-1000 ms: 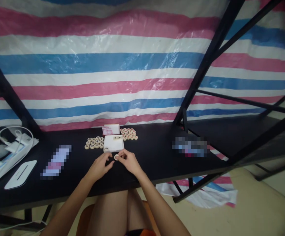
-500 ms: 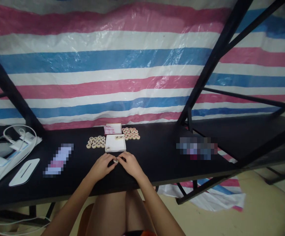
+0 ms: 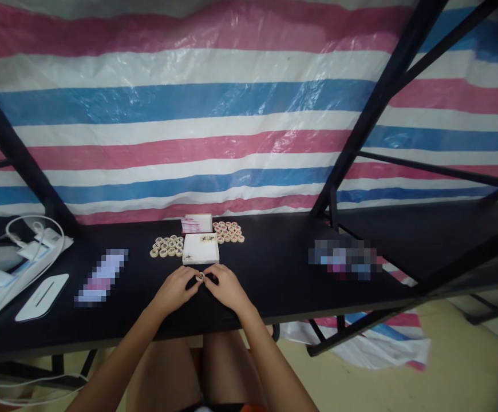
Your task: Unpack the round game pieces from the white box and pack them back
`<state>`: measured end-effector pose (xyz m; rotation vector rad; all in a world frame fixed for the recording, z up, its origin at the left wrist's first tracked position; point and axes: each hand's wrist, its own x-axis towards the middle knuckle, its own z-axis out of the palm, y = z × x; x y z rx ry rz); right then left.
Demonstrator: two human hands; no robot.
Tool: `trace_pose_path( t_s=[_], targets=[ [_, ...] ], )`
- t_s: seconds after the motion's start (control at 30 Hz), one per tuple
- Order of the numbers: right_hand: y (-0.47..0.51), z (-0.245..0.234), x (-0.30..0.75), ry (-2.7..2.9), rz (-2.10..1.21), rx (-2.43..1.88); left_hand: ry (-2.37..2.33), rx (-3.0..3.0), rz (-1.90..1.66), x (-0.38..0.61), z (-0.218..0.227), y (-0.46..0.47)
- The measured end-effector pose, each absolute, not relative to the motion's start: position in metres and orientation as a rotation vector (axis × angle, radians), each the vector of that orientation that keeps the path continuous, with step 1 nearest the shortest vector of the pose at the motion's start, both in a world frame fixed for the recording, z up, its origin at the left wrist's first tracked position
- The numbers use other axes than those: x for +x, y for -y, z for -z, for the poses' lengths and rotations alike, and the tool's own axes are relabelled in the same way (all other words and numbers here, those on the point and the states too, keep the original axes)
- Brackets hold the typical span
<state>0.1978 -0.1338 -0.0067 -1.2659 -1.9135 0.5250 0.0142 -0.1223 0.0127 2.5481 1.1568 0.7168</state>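
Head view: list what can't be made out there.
All in the head view:
- Piece between left hand and right hand: sides covered by fingertips; mark too small to read.
- Left item and right items: hidden by pixelation.
- White strip: cut off by the left edge.

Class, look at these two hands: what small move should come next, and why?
Probably move the round piece over to the dark-marked group left of the white tray: held between the left hand and right hand, it shows a dark mark like theirs, while the group on the tray's right is red-marked.
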Motion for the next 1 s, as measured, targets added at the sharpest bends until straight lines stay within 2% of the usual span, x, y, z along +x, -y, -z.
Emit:
trace_pose_path(
  t_s=[0.53, 0.77, 1.0],
  targets=[
    [0.1316, 0.0073, 0.1995, 1.967, -0.512, -1.273, -1.189, 2.562, -0.699, 0.013, -0.0097, 0.121],
    [0.1333, 0.0059, 0.2002, 1.945, -0.502, -1.28, -1.398, 2.553, -0.652, 0.0148, -0.0128, 0.1237],
    [0.1305, 0.0117, 0.2008, 1.97, -0.426, -1.317, -1.403, 2.544, -0.66, 0.0142, -0.008, 0.1213]
  ],
)
